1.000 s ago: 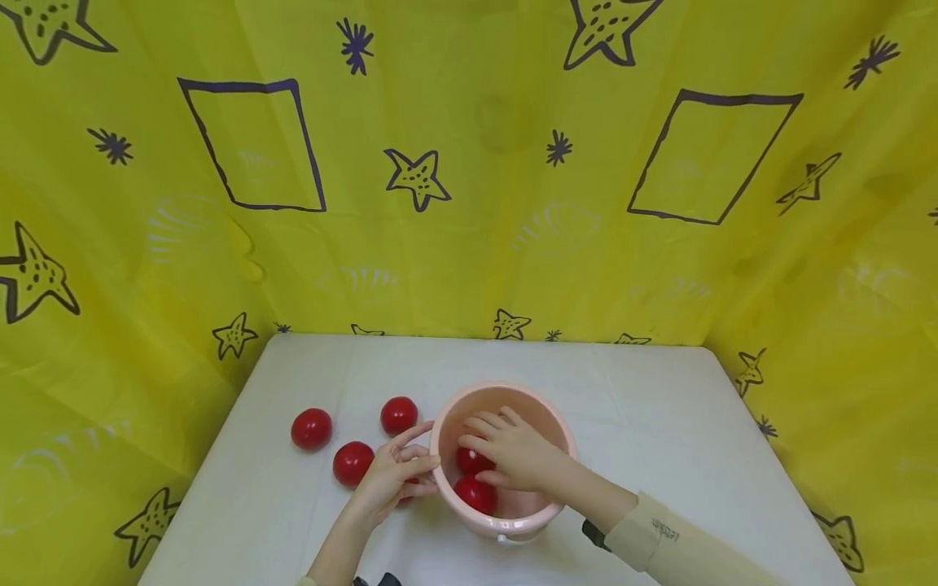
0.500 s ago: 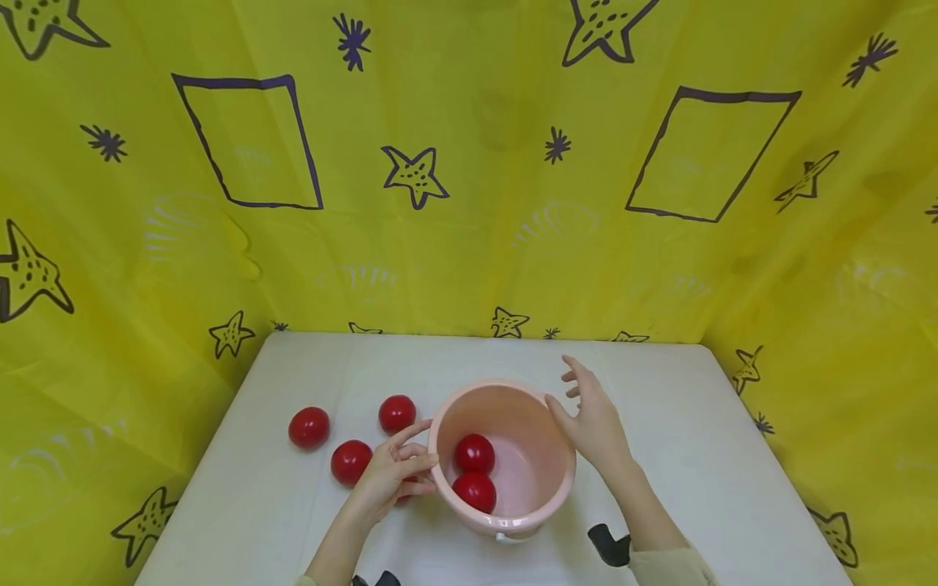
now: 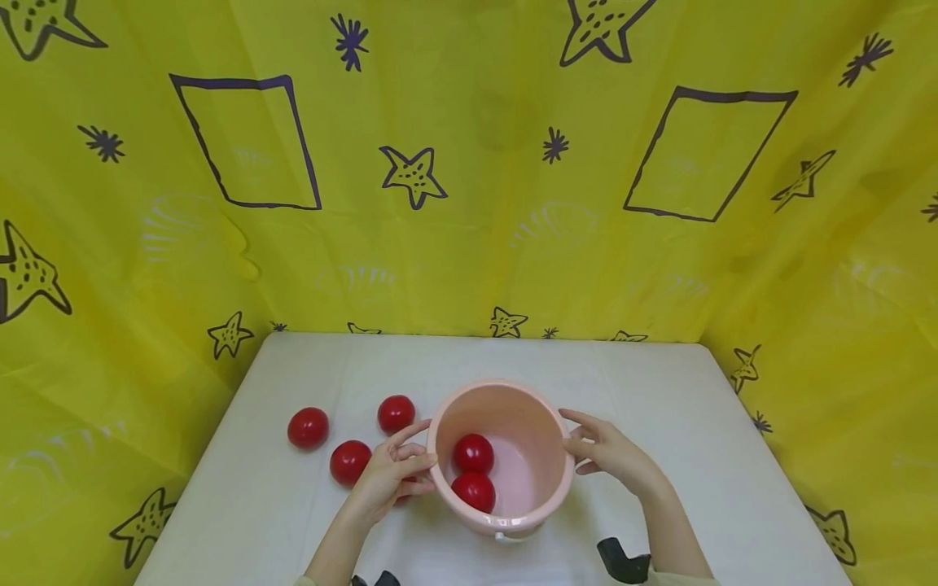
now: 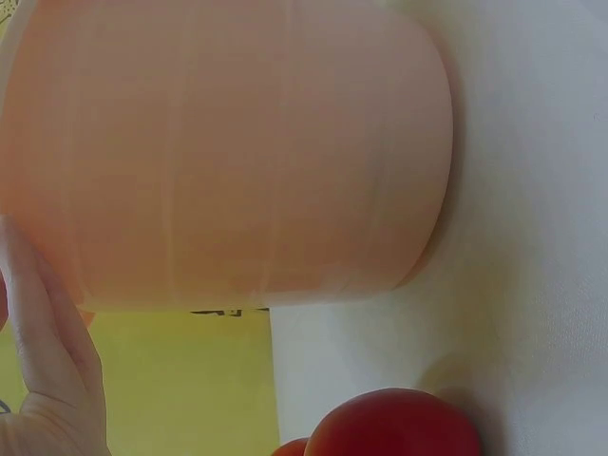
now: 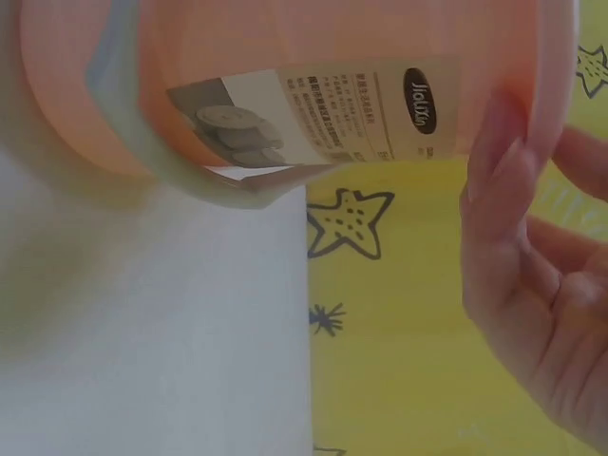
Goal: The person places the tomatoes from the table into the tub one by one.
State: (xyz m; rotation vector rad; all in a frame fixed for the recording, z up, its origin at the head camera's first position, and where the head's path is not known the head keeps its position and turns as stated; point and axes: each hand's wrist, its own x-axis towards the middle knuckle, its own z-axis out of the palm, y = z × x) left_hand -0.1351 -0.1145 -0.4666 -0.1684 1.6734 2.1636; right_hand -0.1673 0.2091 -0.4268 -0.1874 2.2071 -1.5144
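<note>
A pink bucket (image 3: 506, 527) stands upright on the white table, with two red balls (image 3: 473, 453) lying inside at its left. My left hand (image 3: 384, 476) grips the bucket's left rim, thumb at the lip and other fingers along the outside. On the opposite side my right hand (image 3: 615, 456) holds the right rim; in the right wrist view a fingertip (image 5: 499, 176) presses the outer wall just below the lip. A printed label (image 5: 323, 114) shows on the wall there. In the left wrist view the plain bucket wall (image 4: 237, 152) fills the upper left.
Several more red balls lie left of the bucket: one far left (image 3: 308, 429), one nearer (image 3: 350, 464), one behind (image 3: 396, 415), and one mostly hidden under my left hand. A pale handle (image 5: 190, 180) hangs along the bucket. Yellow patterned curtain (image 3: 469, 244) surrounds the white table (image 3: 645, 382).
My right hand has come out of the bucket, leaving both balls inside, swung to the right, and taken the right rim. The left hand has kept its hold.
</note>
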